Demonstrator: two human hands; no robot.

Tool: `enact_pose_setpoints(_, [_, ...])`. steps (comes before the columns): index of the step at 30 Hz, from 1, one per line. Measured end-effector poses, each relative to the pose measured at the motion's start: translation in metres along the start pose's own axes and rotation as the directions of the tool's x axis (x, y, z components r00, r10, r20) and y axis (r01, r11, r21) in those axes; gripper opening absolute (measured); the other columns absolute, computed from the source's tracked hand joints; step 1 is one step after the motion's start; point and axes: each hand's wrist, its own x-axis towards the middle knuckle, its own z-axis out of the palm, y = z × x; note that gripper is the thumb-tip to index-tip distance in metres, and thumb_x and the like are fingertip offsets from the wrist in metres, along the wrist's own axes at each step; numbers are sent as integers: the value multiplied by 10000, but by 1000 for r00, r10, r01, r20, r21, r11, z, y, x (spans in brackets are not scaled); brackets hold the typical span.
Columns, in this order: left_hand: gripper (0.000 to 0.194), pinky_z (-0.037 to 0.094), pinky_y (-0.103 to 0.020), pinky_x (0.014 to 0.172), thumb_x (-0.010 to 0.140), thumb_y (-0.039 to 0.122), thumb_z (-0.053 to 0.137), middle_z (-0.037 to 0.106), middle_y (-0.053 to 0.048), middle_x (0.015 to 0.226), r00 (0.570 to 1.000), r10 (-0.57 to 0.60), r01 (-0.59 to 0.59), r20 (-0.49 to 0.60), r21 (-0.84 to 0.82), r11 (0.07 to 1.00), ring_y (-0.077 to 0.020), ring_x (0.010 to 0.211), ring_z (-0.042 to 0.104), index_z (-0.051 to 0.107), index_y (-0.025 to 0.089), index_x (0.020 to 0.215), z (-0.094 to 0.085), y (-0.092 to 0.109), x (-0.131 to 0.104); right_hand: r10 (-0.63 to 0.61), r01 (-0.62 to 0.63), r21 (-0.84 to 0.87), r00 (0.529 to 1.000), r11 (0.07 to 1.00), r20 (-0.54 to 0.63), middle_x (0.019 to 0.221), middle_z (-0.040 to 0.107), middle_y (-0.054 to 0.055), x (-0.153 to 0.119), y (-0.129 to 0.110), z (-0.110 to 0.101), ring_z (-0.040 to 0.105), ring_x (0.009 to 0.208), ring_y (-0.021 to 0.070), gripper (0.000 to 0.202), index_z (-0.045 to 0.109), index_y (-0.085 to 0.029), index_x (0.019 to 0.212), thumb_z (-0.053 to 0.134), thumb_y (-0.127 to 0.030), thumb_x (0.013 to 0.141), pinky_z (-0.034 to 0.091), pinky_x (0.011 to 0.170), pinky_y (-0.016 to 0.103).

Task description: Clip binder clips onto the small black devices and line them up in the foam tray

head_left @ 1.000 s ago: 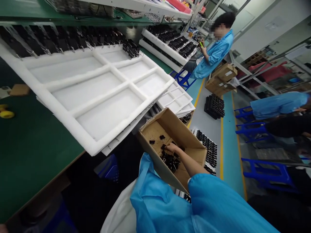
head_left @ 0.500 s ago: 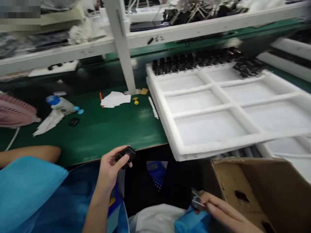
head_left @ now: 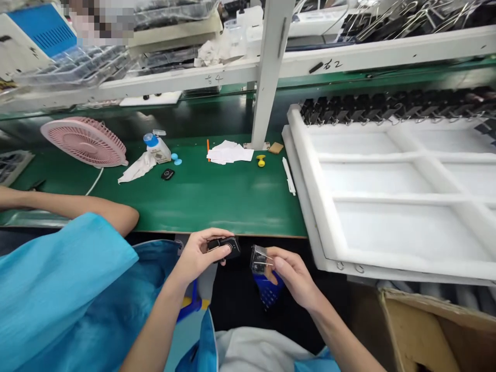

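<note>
In the head view my left hand (head_left: pixel 201 253) is closed around a small black device (head_left: pixel 232 247) with rounded edges, its thumb pressed on the face. Just to the right, my right hand (head_left: pixel 292 271) pinches a black binder clip (head_left: pixel 258 260) by its silver wire handles. A short gap separates the clip from the device. Both are held in the air just off the front edge of the green table (head_left: pixel 232 206), over my lap. What the curled fingers of my left hand cover is hidden.
A white foam frame (head_left: pixel 337 227) with binder clips (head_left: pixel 360 108) along its back edge lies on the right. Below it stands a cardboard box (head_left: pixel 414 325). A pink fan (head_left: pixel 83 142), a bottle (head_left: pixel 158 149) and a white pen (head_left: pixel 289 175) are on the table. A co-worker's arm (head_left: pixel 104 204) rests at left.
My right hand has lifted the binder clip from beside the box, up and left, close to the device. The camera view has swung left; my left hand keeps its hold.
</note>
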Motion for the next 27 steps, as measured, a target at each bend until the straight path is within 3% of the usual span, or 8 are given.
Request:
enact_pose_setpoints(4, [284, 570, -234, 538, 717, 279, 876, 732, -110, 877, 996, -31, 27, 79, 47, 999, -184, 692, 648, 827, 162, 971, -6, 0, 0, -24, 39, -219, 997, 975, 67, 724, 603, 28, 5, -11, -9, 495, 637, 151, 400, 756, -160, 1077, 582, -514, 1015, 395, 615, 276])
enact_pose_setpoints(8, [271, 571, -245, 598, 787, 301, 828, 757, -128, 1031, 986, -29, -7, 164, 216, 976, -202, 748, 691, 828, 197, 1037, -9, -4, 1, -30, 97, -394, 984, 914, 173, 933, 709, 74, 10, -21, -12, 619, 805, 199, 369, 762, -174, 1151, 551, -456, 1041, 466, 725, 299])
enact_pose_setpoints(11, [273, 573, -272, 653, 829, 326, 792, 771, -126, 1050, 973, -33, -49, 227, 346, 937, -234, 800, 719, 827, 219, 1078, -10, -6, 1, -45, 147, -477, 975, 867, 218, 940, 720, 83, 14, -25, -11, 648, 820, 209, 384, 757, -168, 1167, 524, -452, 1054, 484, 742, 306])
enact_pose_setpoints(15, [283, 579, -305, 729, 847, 357, 773, 781, -117, 1068, 966, -41, -71, 256, 412, 908, -270, 890, 736, 825, 240, 1100, -10, -8, 1, -45, 160, -519, 973, 840, 228, 914, 721, 85, 15, -26, -10, 651, 794, 209, 408, 753, -158, 1161, 509, -468, 1058, 489, 724, 307])
enact_pose_setpoints(20, [338, 552, -286, 696, 849, 387, 773, 784, -108, 1044, 963, -87, -28, 254, 415, 909, -246, 853, 726, 809, 203, 1130, -12, -12, 1, -40, 150, -527, 976, 836, 214, 955, 729, 94, 16, -26, -9, 659, 825, 208, 423, 742, -149, 1156, 508, -487, 1054, 485, 740, 307])
enact_pose_setpoints(25, [318, 520, -258, 676, 845, 341, 768, 781, -77, 1020, 960, -115, -4, 255, 424, 905, -191, 778, 695, 800, 195, 1125, -10, -6, 1, 77, 10, -515, 986, 857, 148, 860, 700, 73, 10, -27, -8, 617, 760, 202, 476, 743, -151, 1108, 554, -576, 1007, 476, 703, 308])
enact_pose_setpoints(27, [301, 516, -254, 706, 845, 313, 758, 774, -61, 995, 955, -106, -30, 279, 442, 896, -181, 793, 687, 791, 201, 1122, -6, 2, 0, 127, -50, -495, 984, 868, 123, 918, 702, 72, 7, -30, -4, 614, 800, 207, 455, 714, -171, 1187, 615, -563, 978, 485, 733, 316])
